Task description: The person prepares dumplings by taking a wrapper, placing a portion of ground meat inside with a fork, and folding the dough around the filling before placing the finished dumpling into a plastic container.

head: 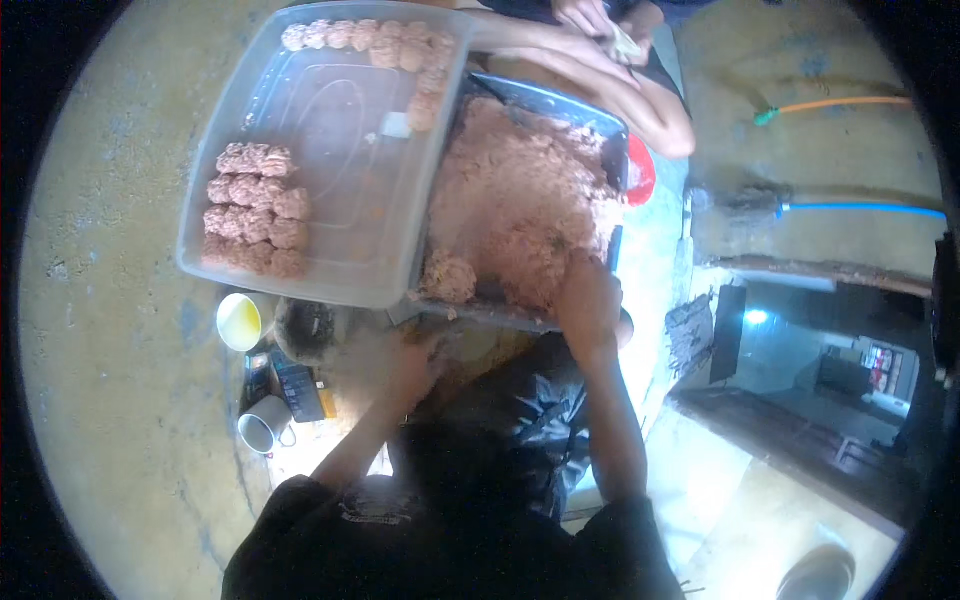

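Note:
A dark tub point(555, 94) holds a large mass of pinkish ground-meat mixture point(517, 180). At the tub's near right side my right hand point(589, 300) rests in or against the mixture; its fingers are partly hidden. My left hand point(420, 367) is blurred, below the tub's near left corner, and what it holds, if anything, is not clear. A rounded lump of mixture point(448, 277) lies in the tub's near left corner. To the left stands a translucent plastic bin point(337, 172), with rows of meat balls point(259, 210) at its near left and more balls point(397, 45) along its far and right sides.
Near the bin's front edge are a cup with yellow inside point(240, 322), a dark round container point(306, 330), a dark box point(298, 386) and a white mug point(266, 424). Another person's arms point(600, 82) are beyond the tub. A red round object point(640, 171) sits to its right.

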Motion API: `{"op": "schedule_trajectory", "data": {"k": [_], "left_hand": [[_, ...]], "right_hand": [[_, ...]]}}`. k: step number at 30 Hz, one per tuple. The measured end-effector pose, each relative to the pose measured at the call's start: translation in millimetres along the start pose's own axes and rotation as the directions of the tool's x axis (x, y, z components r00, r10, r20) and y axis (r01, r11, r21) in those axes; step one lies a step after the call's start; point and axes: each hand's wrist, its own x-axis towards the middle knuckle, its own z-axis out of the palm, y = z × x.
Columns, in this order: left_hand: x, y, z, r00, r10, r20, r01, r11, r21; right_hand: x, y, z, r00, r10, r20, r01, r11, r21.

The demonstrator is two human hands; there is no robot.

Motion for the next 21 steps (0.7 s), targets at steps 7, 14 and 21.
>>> {"op": "schedule_trajectory", "data": {"k": [7, 14, 21], "left_hand": [[-17.4, -48.3, 19.0, 0.939, -0.078, -0.334, -0.312, 0.206, -0.927], [-44.7, -6.4, -0.7, 0.985, 0.074, -0.155, -0.156, 0.006, -0.988], [-29.3, -15.7, 25.9, 0.994, 0.059, -0.097, -0.110, 0.287, -0.952]], "right_hand": [[-75.0, 26.5, -98.6, 0.987, 0.018, -0.161, 0.076, 0.825, 0.560], [-59.2, 16.6, -64.9, 0.993, -0.110, -0.052, 0.119, 0.968, 0.219], [18.4, -48.1, 5.0, 0.980, -0.192, -0.041, 0.196, 0.969, 0.151]]}}
